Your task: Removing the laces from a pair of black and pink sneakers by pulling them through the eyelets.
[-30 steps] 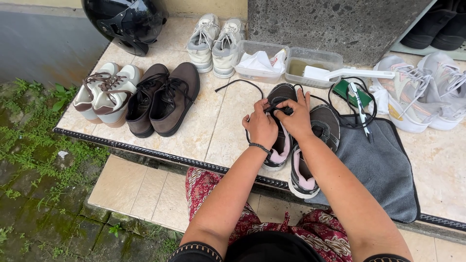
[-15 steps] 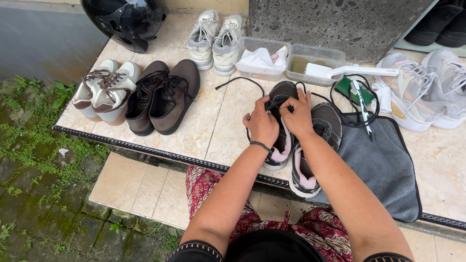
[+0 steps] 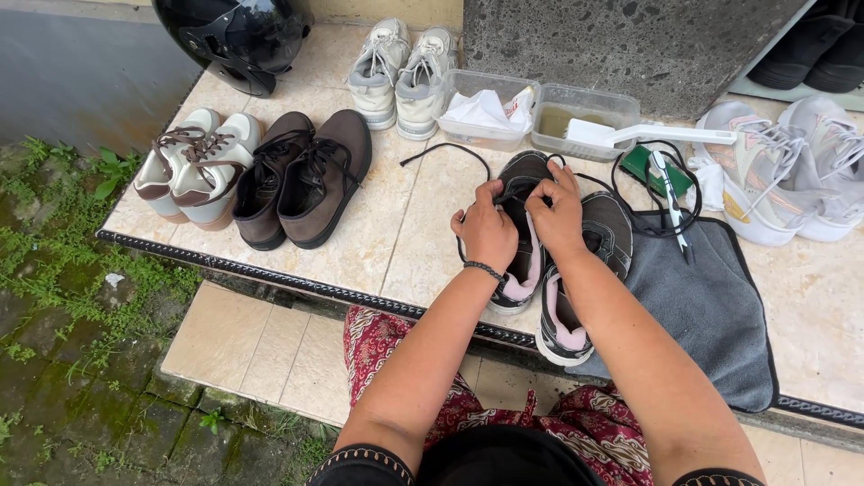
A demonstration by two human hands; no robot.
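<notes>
Both my hands, left hand (image 3: 487, 232) and right hand (image 3: 558, 212), pinch the black lace (image 3: 447, 150) over the dark sneaker (image 3: 525, 236) directly beneath them to steady it, its mate (image 3: 587, 270) right of my right wrist on the grey cloth (image 3: 711, 315).

- Sneakers (image 3: 526, 225): dark grey, pink lining, black laces.
- Cloth (image 3: 711, 315): grey.
- Shoes (image 3: 301, 175): brown.
- Left-edge pair (image 3: 193, 162): cream, brown laces.
- Helmet (image 3: 234, 36): glossy black.
- Tiled ledge (image 3: 396, 225): beige, black edge.
- Skirt (image 3: 378, 346): red, patterned.
- Brush (image 3: 630, 135): white.
</notes>
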